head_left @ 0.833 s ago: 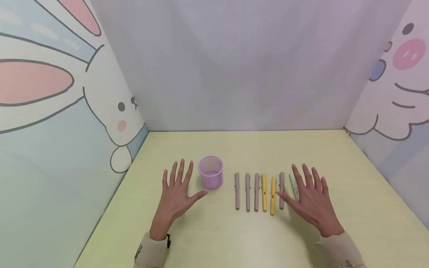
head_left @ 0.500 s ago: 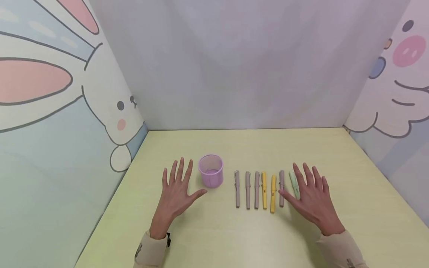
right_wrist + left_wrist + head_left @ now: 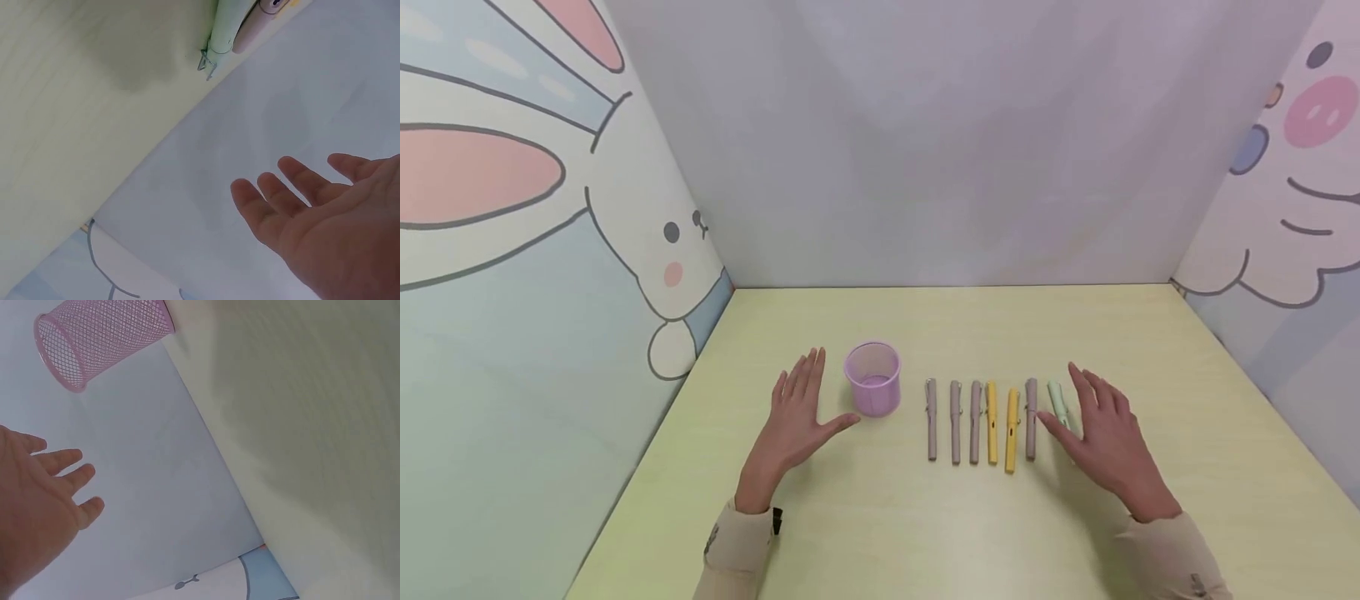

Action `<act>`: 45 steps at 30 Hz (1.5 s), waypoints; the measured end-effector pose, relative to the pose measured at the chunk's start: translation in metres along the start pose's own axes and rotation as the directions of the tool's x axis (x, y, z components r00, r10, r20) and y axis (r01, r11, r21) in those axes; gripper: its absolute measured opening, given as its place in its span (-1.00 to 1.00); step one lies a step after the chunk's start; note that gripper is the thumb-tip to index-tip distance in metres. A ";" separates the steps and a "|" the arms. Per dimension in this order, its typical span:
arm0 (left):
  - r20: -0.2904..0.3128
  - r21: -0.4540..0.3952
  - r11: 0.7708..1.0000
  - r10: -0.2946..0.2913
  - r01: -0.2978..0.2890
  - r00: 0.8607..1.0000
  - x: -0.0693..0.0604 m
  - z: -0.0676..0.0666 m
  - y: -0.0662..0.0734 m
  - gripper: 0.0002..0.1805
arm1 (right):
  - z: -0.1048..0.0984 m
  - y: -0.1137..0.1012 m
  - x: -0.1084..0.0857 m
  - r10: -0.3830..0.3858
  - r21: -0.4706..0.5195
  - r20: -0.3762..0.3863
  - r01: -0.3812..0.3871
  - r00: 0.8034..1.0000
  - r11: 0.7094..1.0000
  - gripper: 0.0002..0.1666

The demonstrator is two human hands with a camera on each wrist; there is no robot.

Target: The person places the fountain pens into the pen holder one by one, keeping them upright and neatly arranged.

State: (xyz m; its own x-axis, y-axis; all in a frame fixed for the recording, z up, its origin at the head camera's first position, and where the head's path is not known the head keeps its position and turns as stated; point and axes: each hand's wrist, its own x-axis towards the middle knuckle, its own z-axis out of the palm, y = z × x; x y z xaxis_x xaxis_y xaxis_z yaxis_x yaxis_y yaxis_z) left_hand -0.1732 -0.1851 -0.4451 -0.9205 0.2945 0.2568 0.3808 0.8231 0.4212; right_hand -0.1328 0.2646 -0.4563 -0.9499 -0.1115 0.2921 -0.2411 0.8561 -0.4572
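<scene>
My left hand [image 3: 793, 429] hovers over the table just left of a pink-purple mesh pen cup [image 3: 874, 396]. Its fingers are straight and hold nothing; the left wrist view shows the cup [image 3: 109, 337] upright and apart from the hand [image 3: 37, 506]. To the right of the cup lies a row of pens: three greyish-purple pens [image 3: 955, 422], two yellow pens [image 3: 1012, 431], another greyish-purple pen [image 3: 1031, 419] and a slanted light green pen [image 3: 1057, 398]. Above the row's right end is my right hand [image 3: 1108, 442], relaxed and holding nothing. It partly hides the green pen.
A pale wooden table [image 3: 880, 525] carries everything. A plain light curtain-like wall [image 3: 940, 167] stands behind it. Side panels with a cartoon rabbit [image 3: 655, 250] on the left and another cartoon figure [image 3: 1285, 225] on the right border the table.
The fingers of both hands have drawn closer together and the hands have turned slightly. My right hand has shifted a little to the right. Cup and pens stay in place.
</scene>
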 end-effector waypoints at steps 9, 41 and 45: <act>0.093 -0.406 0.912 -0.015 0.052 0.996 0.027 0.007 -0.011 0.30 | -0.009 0.012 0.001 0.048 0.171 0.007 -0.049 0.999 0.984 -0.07; 0.197 -0.529 0.842 -0.002 0.108 0.980 0.060 0.024 -0.019 0.09 | -0.006 0.036 0.014 0.199 0.312 0.258 -0.277 0.945 0.909 -0.08; 0.187 -0.528 0.843 -0.002 0.102 0.982 0.058 0.024 -0.020 0.05 | -0.005 0.038 0.016 0.203 0.338 0.276 -0.292 0.939 0.894 -0.07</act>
State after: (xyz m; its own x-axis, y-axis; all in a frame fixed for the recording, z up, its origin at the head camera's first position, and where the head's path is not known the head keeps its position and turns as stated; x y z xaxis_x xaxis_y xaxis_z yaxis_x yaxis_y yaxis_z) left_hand -0.2365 -0.1728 -0.4596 -0.9212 0.3789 0.0888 0.2732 0.4672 0.8409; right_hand -0.1567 0.2982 -0.4649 -0.9962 -0.0708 -0.0503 -0.0053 0.6276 -0.7785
